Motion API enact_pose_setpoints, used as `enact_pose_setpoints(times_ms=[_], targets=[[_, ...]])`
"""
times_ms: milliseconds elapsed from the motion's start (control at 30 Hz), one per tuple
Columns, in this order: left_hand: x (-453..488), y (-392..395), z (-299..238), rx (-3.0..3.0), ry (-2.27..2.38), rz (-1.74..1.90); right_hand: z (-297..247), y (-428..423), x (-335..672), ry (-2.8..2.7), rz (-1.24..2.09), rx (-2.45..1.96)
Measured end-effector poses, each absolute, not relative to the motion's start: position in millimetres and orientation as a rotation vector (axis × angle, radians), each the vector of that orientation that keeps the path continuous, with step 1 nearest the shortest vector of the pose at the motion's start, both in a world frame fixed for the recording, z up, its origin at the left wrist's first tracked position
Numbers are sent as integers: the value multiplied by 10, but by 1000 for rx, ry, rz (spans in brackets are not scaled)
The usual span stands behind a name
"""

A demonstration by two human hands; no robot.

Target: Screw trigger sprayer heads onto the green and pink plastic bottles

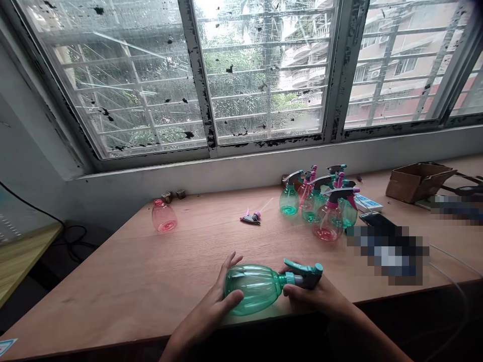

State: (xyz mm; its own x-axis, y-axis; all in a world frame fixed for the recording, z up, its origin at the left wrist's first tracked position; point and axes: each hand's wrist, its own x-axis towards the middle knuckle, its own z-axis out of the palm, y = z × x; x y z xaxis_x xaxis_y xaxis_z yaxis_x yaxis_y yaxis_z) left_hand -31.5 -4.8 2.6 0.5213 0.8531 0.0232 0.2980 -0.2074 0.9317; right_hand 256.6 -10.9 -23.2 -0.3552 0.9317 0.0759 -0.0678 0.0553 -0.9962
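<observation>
Wooden counter (86, 301) carries five upright spray bottles (313, 206), a headless pink bottle (164, 216) and a loose trigger head (251, 217); the left hand (215, 296) wraps a green bottle (252, 289), the right hand (313, 296) grips its sprayer (305, 275).

Our wooden desk (113, 281) carries a pink bottle (164, 216) on its side, a loose spray head (251, 217), upright spray bottles (319, 206) and a cardboard box (417, 182).

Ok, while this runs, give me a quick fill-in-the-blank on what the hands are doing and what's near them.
The left hand cups the body of a ____ bottle.
The right hand grips that bottle at its teal ____.
Left of the hands, a spare bottle in ____ plastic sits on the table.

Missing words: green; sprayer; pink.
</observation>
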Motion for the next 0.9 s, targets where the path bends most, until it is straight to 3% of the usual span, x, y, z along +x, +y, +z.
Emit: enact_pose_setpoints(times_ms=[900], targets=[[-237,-137,105,1782,1010,671,-353,-28,2568,-1405,1437,-873]])
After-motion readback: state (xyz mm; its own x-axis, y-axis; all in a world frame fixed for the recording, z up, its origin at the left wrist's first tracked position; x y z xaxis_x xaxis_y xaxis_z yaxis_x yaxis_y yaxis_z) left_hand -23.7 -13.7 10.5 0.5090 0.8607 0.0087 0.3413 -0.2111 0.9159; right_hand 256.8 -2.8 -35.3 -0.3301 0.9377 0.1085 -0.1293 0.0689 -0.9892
